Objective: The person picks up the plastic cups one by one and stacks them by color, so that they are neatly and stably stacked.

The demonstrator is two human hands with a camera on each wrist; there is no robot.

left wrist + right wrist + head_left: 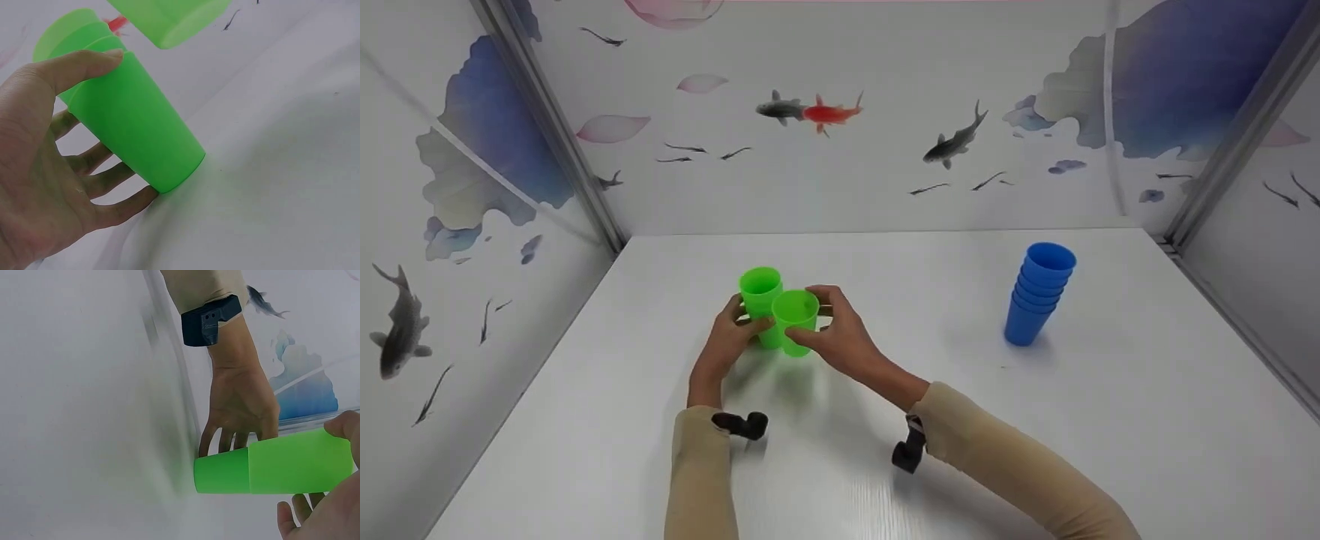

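A short stack of nested green plastic cups [759,283] stands on the white table, left of the middle. My left hand [726,339] grips it from the left, with the thumb [90,66] across the upper rims and the fingers behind. Another green cup [796,311] is pinched by my right hand [849,339] between thumb and fingers. This single cup [174,17] hangs above the table in the left wrist view, close beside the stack. In the right wrist view the held cup [304,464] overlaps the stack's lower part [222,472].
A leaning-looking stack of several blue cups [1027,315] stands on the right side of the table [1110,420]. White panels with painted fish and leaves [885,45] enclose the table at the back and both sides. Black wrist cameras [742,425] sit on both sleeves.
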